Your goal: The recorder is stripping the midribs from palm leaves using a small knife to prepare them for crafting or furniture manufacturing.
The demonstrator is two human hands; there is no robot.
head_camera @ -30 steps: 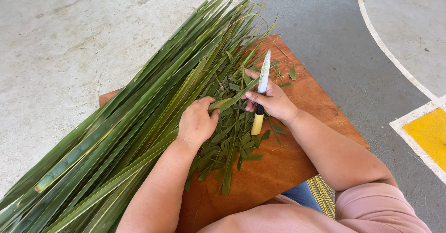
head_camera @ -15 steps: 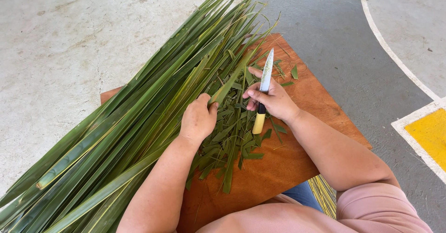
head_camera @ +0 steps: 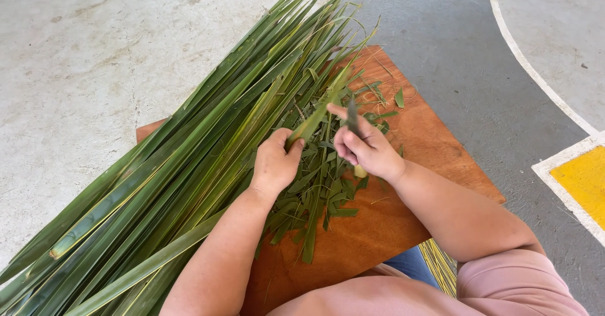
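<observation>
Right now we pinch one long green leaf (head_camera: 318,111) in our left hand (head_camera: 275,165), thumb and fingers closed around it where it rises off the pile and tilts up toward the far edge of the wooden board (head_camera: 435,146). Our right hand (head_camera: 367,149) sits just beside the left, wrapped tight around a small knife (head_camera: 353,122); its blade looks blurred and stands close against the held leaf, though we cannot tell whether it touches, and a pale bit of the handle peeks out below the fist. Under both hands a heap of short leaf trimmings (head_camera: 315,196) covers the middle of the board. A thick bundle of long palm leaves (head_camera: 176,165) lies diagonally across the board's left side and out over the concrete floor (head_camera: 88,51). To the right, the grey floor carries a white painted line (head_camera: 535,70) and a yellow patch (head_camera: 583,177).
</observation>
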